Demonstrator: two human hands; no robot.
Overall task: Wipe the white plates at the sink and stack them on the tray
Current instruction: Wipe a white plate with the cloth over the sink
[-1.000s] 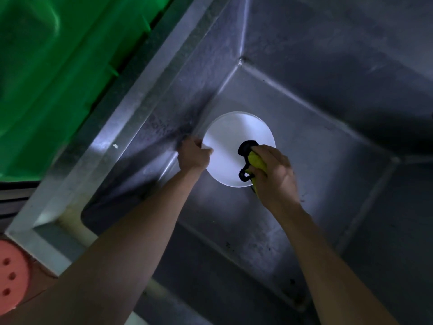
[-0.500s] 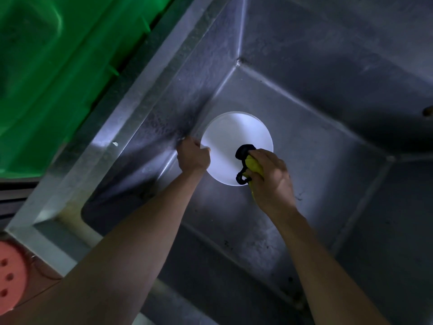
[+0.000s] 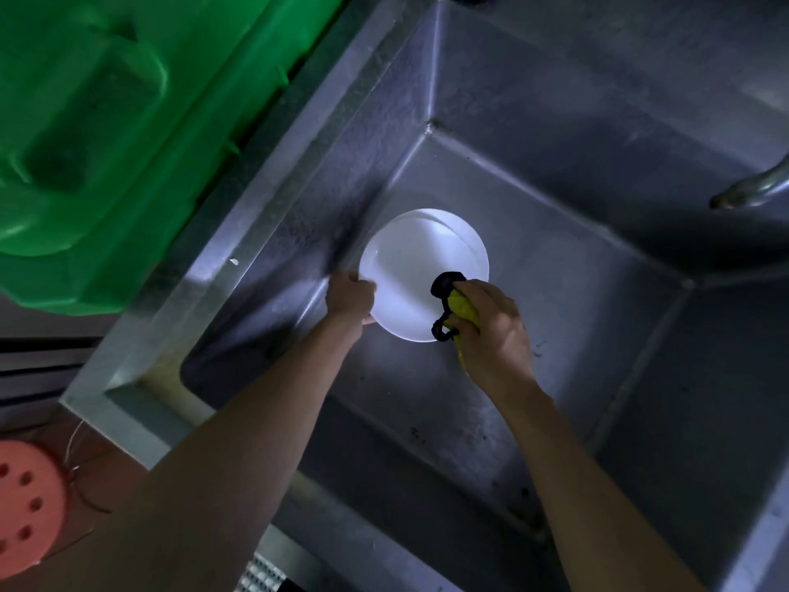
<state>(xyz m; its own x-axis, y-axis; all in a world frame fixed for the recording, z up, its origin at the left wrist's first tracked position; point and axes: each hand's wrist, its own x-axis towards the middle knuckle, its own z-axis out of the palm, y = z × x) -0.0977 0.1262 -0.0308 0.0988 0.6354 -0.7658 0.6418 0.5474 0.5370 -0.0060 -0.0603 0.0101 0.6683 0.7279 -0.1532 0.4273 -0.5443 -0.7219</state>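
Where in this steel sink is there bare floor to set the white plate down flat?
The steel sink floor is bare right of the right hand, out to the far wall, under the metal faucet spout, and toward the near wall. The left corner is crowded: the left hand grips the round white plate, and the yellow-and-black cloth is there too.

Two bare forearms, no sleeves, left hand [image 3: 350, 297], right hand [image 3: 491, 331], unadorned

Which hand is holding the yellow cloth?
The right hand grips the yellow cloth against the white plate; the left hand only pinches the plate's rim.
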